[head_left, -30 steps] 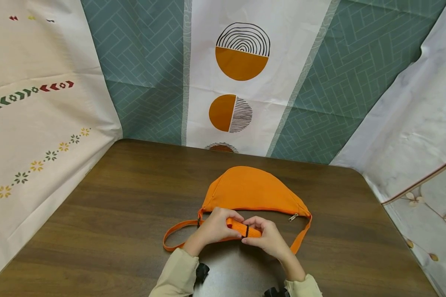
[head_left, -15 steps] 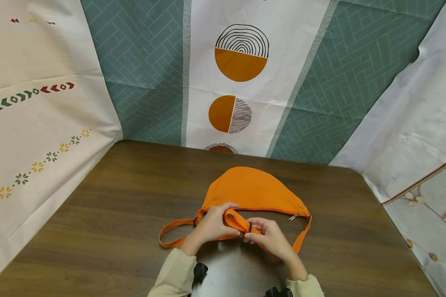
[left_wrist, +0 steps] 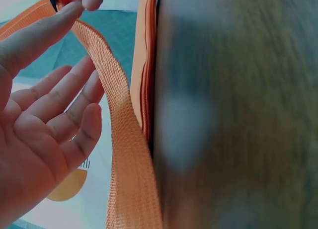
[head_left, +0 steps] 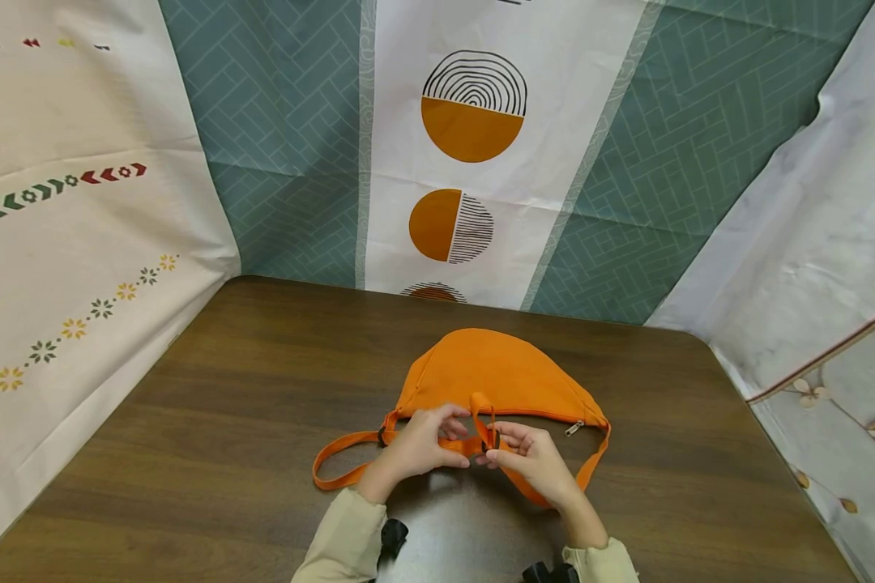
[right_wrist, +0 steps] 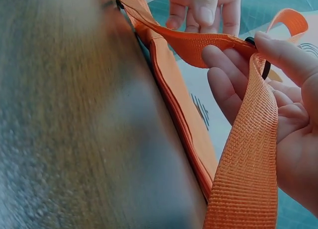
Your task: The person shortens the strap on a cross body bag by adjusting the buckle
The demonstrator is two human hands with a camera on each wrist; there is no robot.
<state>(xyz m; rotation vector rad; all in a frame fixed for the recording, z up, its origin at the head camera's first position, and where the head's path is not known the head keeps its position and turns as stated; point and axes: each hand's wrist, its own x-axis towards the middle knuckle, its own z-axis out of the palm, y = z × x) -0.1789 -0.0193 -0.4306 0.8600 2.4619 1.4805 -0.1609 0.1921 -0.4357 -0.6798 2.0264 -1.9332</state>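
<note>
An orange waist bag (head_left: 492,368) lies flat on the table with its zipped edge toward me. My right hand (head_left: 538,461) pinches its webbing strap (right_wrist: 243,159) at a black slider buckle (right_wrist: 267,70), thumb on one side and fingers behind. From the buckle a short loop of strap (head_left: 480,402) stands up. Just left of it is my left hand (head_left: 417,447), its fingers loosely spread and not closed round anything. In the left wrist view the strap runs past those fingers (left_wrist: 74,97), the palm bare.
The brown wooden table (head_left: 211,421) extends to both sides. A strap loop (head_left: 328,465) lies left of the left hand. A metal zipper pull (head_left: 574,428) hangs at the bag's right end. Patterned cloths (head_left: 284,146) surround the table at the back and sides.
The left hand has let go of the strap bundle and spread its fingers. The strap at the buckle has loosened into an upright loop, while the right hand keeps its pinch there.
</note>
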